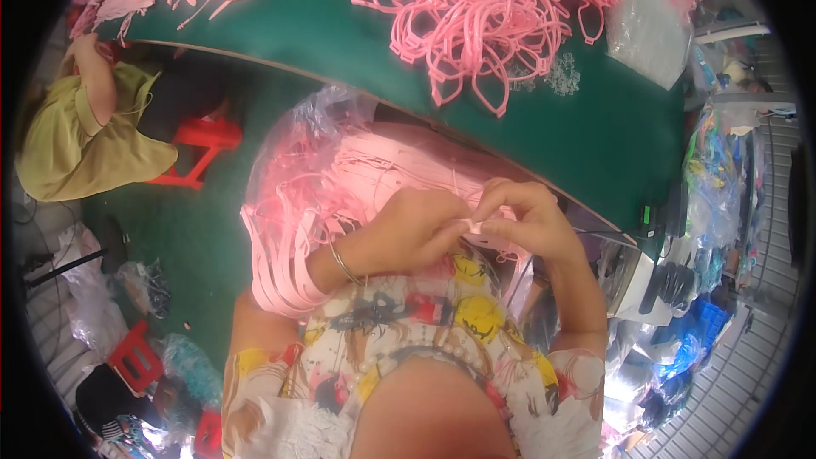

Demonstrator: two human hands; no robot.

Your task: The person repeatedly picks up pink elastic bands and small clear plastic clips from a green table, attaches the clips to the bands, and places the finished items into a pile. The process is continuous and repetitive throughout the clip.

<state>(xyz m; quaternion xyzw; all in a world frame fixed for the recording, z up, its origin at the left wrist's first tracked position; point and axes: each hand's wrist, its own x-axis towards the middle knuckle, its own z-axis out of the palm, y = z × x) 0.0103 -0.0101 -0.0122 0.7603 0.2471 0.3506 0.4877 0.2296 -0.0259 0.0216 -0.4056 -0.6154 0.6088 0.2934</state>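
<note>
My left hand (425,225) and my right hand (529,214) meet fingertip to fingertip in front of my chest. Both are closed in a pinch on a small pale pink piece (475,226), seemingly the end of a pink strap; the fingers cover most of it. Beneath and beyond my hands, a thick bundle of long flat pink straps (382,161) lies across my lap, partly in a clear plastic bag (297,132). Several straps (276,268) hang in curves over my left forearm, by a thin bracelet.
A green table (586,136) curves ahead, its edge just beyond my right hand. On it lie tangled pink looped straps (480,30), small clear pieces (562,76) and a clear plastic packet (650,30). At left, another person (89,136) sits by a red stool (204,140).
</note>
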